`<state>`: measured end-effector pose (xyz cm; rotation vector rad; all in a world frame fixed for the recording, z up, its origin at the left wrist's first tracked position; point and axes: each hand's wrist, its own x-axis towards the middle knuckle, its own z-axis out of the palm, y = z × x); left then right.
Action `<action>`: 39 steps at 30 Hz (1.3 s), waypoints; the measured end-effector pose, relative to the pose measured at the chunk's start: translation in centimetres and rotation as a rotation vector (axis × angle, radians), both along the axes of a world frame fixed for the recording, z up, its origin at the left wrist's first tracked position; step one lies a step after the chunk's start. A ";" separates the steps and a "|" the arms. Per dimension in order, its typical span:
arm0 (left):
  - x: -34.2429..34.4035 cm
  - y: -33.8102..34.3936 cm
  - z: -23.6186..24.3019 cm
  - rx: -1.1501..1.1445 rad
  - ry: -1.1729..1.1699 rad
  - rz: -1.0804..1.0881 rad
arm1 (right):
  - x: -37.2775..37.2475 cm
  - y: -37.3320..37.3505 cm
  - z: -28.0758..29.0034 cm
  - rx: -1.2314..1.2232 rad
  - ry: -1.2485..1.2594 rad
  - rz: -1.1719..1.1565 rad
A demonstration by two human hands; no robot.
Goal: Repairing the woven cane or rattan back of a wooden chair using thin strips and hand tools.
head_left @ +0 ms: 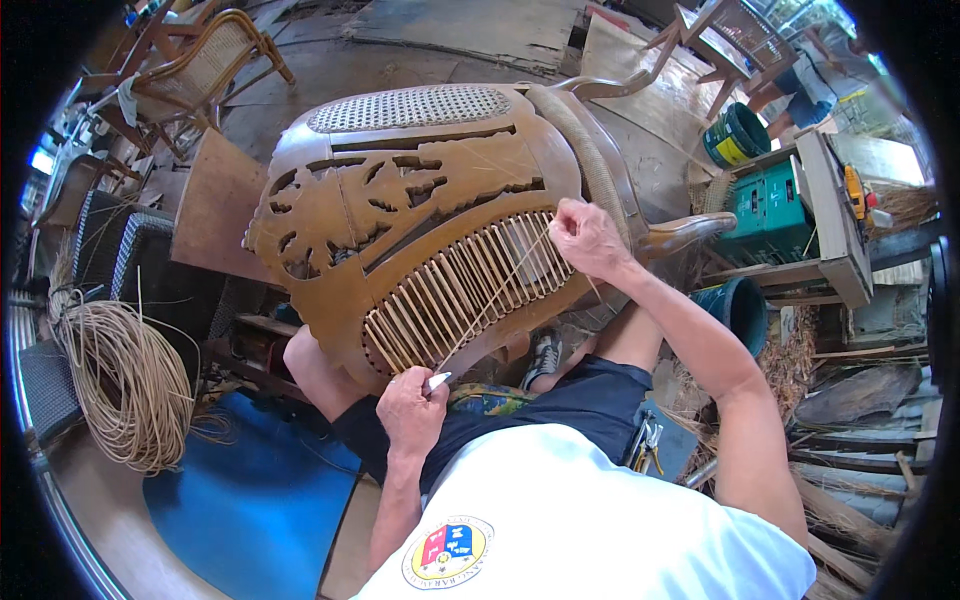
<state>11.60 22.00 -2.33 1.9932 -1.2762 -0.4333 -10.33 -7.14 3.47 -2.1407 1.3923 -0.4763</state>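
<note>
The right hand (590, 238) is curled small, its fingers pinching a thin tan cane strand (523, 262). The left hand (412, 412) is closed around a small, white, pointy thing (436, 383). The shiny brown carved wooden chair frame (420, 255) lies in front of the person's lap.

R hand (588, 240) pinches strand (497, 299) over carved chair (355, 200), L hand (410, 412) holds white obj (436, 382).
</note>
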 end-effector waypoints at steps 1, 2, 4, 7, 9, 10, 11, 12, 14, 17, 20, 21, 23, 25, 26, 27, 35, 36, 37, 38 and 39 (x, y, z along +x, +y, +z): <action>0.1 0.0 0.2 0.004 -0.023 -0.024 | 0.0 0.2 0.5 -0.037 0.007 -0.008; 0.0 0.1 0.1 0.003 -0.018 -0.023 | -0.7 -1.1 -0.4 0.036 -0.052 0.001; 0.1 0.1 -0.1 -0.002 -0.014 -0.032 | -1.4 -1.3 0.3 0.503 -0.320 -0.165; 0.1 0.1 -0.5 -0.049 -0.045 -0.039 | -1.9 -0.4 1.6 1.018 -0.602 -0.278; 0.0 0.2 -0.2 -0.038 -0.023 -0.027 | -3.7 -0.2 1.0 1.012 -0.335 -0.206; 0.0 0.1 0.0 -0.037 -0.004 -0.025 | -5.4 -0.9 0.0 0.888 -0.187 -0.099; 0.1 0.0 -0.1 -0.039 0.001 -0.018 | -6.3 -1.2 -0.1 0.886 -0.179 -0.095; 0.1 0.0 -0.1 -0.049 -0.005 -0.025 | -7.3 -1.1 -0.3 0.703 0.024 0.067; 0.1 0.2 -0.2 -0.056 -0.006 -0.026 | -7.1 0.0 1.0 0.487 0.217 0.329; 0.2 0.3 -0.2 -0.060 -0.005 -0.033 | -5.8 0.7 3.1 0.444 0.186 0.434; 0.2 0.2 -0.1 -0.065 -0.013 -0.041 | -5.3 0.5 3.8 0.565 0.027 0.369; 0.1 0.2 -0.2 -0.066 -0.021 -0.043 | -4.8 0.6 4.1 0.781 -0.145 0.288; 0.2 0.1 -0.2 -0.070 -0.031 -0.051 | -4.3 0.7 3.4 0.774 -0.255 0.302; 0.2 0.2 -0.1 -0.049 -0.025 -0.057 | -4.0 0.7 2.6 0.658 -0.215 0.268; 0.2 0.4 -0.1 -0.044 -0.025 -0.056 | -3.9 0.9 2.5 0.663 -0.215 0.268; 0.3 0.4 -0.3 -0.048 -0.037 -0.059 | -3.8 1.0 2.4 0.656 -0.245 0.263; 0.4 0.5 -0.1 -0.050 -0.050 -0.082 | -5.2 0.3 -0.8 0.892 -0.742 -0.036; 0.4 0.7 0.0 -0.042 -0.028 -0.073 | -5.6 -0.5 -1.2 0.761 -0.578 0.065; 0.4 0.7 0.0 -0.037 -0.008 -0.069 | -6.0 -1.7 -1.5 0.759 -0.588 0.058; 0.4 0.7 0.0 -0.035 -0.013 -0.080 | -6.4 -2.8 -1.7 0.623 -0.425 0.132; 0.4 0.8 -0.1 -0.028 0.008 -0.075 | -6.9 -3.3 -2.0 0.486 -0.262 0.203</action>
